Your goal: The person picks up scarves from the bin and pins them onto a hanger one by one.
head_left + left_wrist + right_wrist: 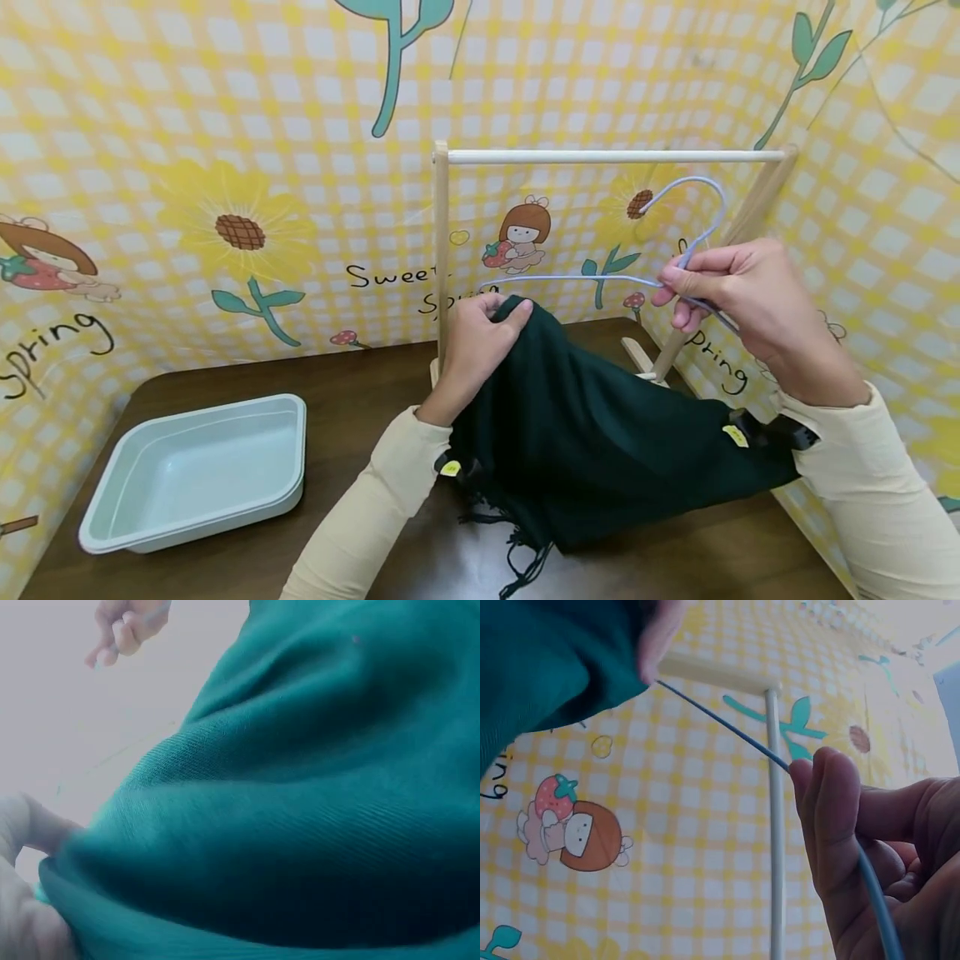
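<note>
Cloth (600, 425), ribbed, fringed, pinched by left fingers (516, 317); right fingers (714, 260) grip thin hooked hanger (585, 277)

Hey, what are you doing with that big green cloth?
A person is holding the green cloth up by one part with the left hand, and it droops in folds with its fringe dangling. The right hand grips a thin blue hanger just below its hook, fingers wrapped around the wire. One end of the hanger reaches the left hand. Behind them stands a rack, and a pale tub sits to the left.
</note>
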### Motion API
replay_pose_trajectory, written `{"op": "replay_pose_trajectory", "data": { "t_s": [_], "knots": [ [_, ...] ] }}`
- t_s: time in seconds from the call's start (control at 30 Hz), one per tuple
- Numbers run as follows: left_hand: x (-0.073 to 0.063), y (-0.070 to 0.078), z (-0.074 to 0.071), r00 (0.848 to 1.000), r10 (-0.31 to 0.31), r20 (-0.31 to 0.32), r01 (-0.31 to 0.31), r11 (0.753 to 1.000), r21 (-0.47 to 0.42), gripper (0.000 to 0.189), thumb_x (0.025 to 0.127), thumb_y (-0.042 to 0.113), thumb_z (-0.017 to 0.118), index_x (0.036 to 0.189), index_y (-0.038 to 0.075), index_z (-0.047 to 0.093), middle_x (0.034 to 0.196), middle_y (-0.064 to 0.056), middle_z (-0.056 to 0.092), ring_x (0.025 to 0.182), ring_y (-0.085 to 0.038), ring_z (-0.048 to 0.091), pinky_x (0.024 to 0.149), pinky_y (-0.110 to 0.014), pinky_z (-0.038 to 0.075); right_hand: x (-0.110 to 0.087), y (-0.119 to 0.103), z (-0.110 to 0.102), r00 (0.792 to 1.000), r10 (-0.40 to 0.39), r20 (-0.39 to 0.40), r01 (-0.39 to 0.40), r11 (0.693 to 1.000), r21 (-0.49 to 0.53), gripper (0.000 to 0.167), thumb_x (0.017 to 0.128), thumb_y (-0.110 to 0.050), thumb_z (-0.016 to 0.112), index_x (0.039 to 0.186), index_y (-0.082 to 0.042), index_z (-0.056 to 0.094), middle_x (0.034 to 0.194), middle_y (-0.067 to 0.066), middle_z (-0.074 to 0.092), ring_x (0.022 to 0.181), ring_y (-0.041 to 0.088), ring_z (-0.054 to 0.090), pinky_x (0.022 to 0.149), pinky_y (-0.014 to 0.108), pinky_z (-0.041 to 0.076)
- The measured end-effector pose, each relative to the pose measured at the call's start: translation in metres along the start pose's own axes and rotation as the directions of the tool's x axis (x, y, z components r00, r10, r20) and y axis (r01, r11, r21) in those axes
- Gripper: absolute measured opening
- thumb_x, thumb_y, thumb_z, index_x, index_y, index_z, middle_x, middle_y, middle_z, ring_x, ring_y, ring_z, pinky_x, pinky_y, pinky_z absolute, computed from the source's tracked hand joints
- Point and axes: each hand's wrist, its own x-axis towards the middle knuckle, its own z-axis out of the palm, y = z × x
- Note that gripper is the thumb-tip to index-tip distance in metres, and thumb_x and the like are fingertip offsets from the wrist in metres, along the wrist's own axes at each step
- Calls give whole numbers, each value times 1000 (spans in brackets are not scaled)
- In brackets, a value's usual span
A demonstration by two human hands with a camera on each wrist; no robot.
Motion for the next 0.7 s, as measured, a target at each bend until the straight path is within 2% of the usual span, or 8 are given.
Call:
{"op": "replay_pose_trajectory", "data": {
  "t_s": [0.23, 0.3, 0.37, 0.4, 0.47, 0.6, 0.63, 0.7],
  "knots": [
    [-6, -3, -6, 994, -49, -97, 64, 985, 162, 39, 89, 40, 75, 106, 12, 54, 88, -10, 71, 73, -25, 65, 62, -36, 46, -3, 2, 5, 998, -47, -35, 49, 998, 46, 15, 88, -10, 78, 88, 4, 79, 74, 9, 76, 50, 20, 66, 52, 31, 58],
    [-10, -6, -6, 987, 45, -153, -16, 982, 187, 36, 90, 36, 75, 104, 11, 54, 88, -11, 70, 72, -26, 64, 62, -38, 48, -3, 5, 6, 997, -65, -46, 68, 995, 69, 15, 88, -10, 78, 87, 5, 79, 73, 9, 76, 50, 20, 66, 51, 30, 58],
    [-13, -8, -4, 954, 206, -217, -157, 962, 225, 29, 91, 28, 76, 102, 7, 59, 95, -12, 69, 79, -26, 66, 69, -37, 53, -4, 7, 6, 995, -77, -56, 82, 992, 93, 15, 88, -9, 78, 87, 6, 78, 73, 10, 76, 50, 20, 67, 50, 30, 57],
    [-14, -10, -3, 920, 304, -250, -243, 938, 246, 25, 91, 23, 75, 101, 5, 61, 94, -14, 67, 82, -26, 66, 73, -37, 56, -4, 8, 6, 995, -77, -63, 83, 991, 107, 16, 88, -10, 79, 86, 7, 78, 73, 10, 76, 50, 20, 67, 50, 30, 57],
    [-17, -12, 1, 803, 509, -310, -428, 855, 294, 15, 92, 11, 72, 100, 0, 66, 101, -16, 67, 89, -27, 68, 81, -36, 59, -5, 9, 6, 994, -82, -70, 90, 989, 120, 18, 88, -10, 79, 86, 8, 77, 73, 10, 76, 50, 20, 67, 50, 30, 57],
    [-22, -13, 13, 474, 829, -295, -746, 557, 366, 16, 88, -9, 65, 100, -3, 75, 106, -18, 71, 95, -27, 71, 85, -33, 60, -6, 10, 10, 991, -101, -85, 113, 982, 154, 19, 86, -9, 80, 85, 10, 76, 72, 11, 76, 50, 20, 67, 49, 30, 57],
    [-24, -14, 17, 405, 876, -261, -800, 478, 364, 21, 87, -12, 63, 101, -3, 76, 106, -18, 73, 95, -27, 72, 86, -32, 59, -6, 10, 12, 990, -111, -88, 124, 979, 161, 18, 86, -8, 80, 85, 10, 76, 72, 11, 76, 50, 20, 67, 49, 29, 57],
    [-26, -14, 25, 312, 934, -176, -873, 355, 335, 26, 86, -14, 62, 104, -4, 77, 106, -17, 74, 96, -25, 72, 89, -30, 59, -6, 9, 17, 988, -130, -88, 144, 973, 181, 17, 86, -7, 79, 84, 10, 76, 72, 11, 76, 50, 19, 68, 49, 28, 56]
  ]
}}
